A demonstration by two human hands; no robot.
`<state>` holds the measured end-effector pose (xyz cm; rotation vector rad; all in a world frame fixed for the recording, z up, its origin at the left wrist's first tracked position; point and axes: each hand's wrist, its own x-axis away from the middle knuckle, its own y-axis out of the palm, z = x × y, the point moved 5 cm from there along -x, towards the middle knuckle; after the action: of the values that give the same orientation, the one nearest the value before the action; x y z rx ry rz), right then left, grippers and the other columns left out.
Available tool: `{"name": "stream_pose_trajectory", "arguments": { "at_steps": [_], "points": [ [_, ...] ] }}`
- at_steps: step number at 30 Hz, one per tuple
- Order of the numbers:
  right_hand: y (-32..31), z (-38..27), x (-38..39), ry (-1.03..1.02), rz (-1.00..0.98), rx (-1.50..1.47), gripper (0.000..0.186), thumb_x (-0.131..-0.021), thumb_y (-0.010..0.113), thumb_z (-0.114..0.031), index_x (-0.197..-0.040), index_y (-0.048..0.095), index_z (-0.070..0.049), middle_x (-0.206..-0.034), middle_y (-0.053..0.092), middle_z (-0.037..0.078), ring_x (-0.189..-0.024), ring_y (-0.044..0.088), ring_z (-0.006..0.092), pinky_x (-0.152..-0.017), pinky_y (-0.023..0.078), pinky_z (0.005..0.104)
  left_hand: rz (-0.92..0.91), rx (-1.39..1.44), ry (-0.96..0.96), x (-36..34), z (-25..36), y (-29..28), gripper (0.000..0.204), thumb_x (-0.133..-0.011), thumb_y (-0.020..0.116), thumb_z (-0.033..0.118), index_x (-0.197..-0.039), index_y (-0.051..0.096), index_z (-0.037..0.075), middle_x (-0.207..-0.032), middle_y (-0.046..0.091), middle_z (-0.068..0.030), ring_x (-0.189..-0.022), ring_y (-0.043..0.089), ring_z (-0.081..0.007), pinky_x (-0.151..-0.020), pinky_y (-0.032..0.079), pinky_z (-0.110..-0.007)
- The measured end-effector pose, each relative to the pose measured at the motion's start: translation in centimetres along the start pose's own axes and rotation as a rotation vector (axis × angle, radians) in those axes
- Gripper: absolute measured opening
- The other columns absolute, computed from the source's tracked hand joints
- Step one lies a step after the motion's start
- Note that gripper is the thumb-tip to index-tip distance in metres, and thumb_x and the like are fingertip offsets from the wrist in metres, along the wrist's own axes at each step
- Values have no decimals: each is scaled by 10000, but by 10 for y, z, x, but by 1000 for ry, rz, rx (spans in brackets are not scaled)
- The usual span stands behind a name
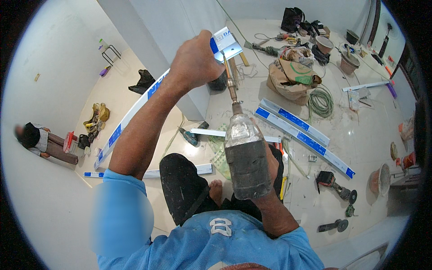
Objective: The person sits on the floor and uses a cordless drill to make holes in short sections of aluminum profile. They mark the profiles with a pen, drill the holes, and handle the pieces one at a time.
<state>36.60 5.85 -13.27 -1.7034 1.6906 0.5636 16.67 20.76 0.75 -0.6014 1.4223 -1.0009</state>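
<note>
Profile (231,50), white with blue markings, is raised ahead of the person; its near end is clasped in the fingers of the left hand (196,62). Right hand (272,165) grasps the power driver (245,162) behind its body, most fingers hidden. Driver bit (231,86) points at the profile end; contact cannot be confirmed. Two blue-and-white strips (310,146) lie on the floor (360,155), near a coiled hose (321,101).

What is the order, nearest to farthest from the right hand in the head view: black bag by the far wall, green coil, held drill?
1. Held drill, in the right hand.
2. Green coil, floor, ahead-right.
3. Black bag, by the far wall.
</note>
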Motion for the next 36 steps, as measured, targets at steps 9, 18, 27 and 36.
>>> {"name": "stream_pose_trajectory", "arguments": {
  "at_steps": [9, 18, 27, 36],
  "points": [
    [4, 6, -1, -17, 4, -29, 614, -909, 870, -180, -1435, 655, 51, -1466, 668, 287, -1160, 787, 314, -924, 671, 390, 1, -11, 6, 2, 2, -1, 478, -780, 918, 200, -1076, 631, -42, -916, 744, -251, -829, 778, -380, -769, 615, -480],
    [8, 13, 3, 43, -32, -53, 694, -927, 857, -170, -1525, 576, 40, -1451, 692, 240, -1149, 790, 271, -944, 661, 367, -16, 10, -12, 4, 2, 0, 449, -777, 905, 188, -1046, 624, -36, -894, 738, -256, -818, 766, -389, -762, 605, -501],
    [8, 7, 2, 24, -11, -79, 696, -960, 820, -141, -1559, 531, 66, -1414, 716, 227, -1139, 791, 255, -935, 665, 360, 8, -4, 1, 4, 5, -4, 410, -771, 894, 163, -1018, 638, -41, -860, 731, -261, -805, 779, -389, -758, 613, -481],
    [20, 7, -15, -214, 29, -9, 706, -942, 847, -167, -1546, 549, 47, -1402, 716, 234, -1095, 800, 272, -880, 677, 343, 124, -61, 30, 6, -2, -30, 395, -775, 859, 162, -1035, 606, 6, -907, 722, -242, -866, 752, -450, -780, 594, -511]
  ]
}}
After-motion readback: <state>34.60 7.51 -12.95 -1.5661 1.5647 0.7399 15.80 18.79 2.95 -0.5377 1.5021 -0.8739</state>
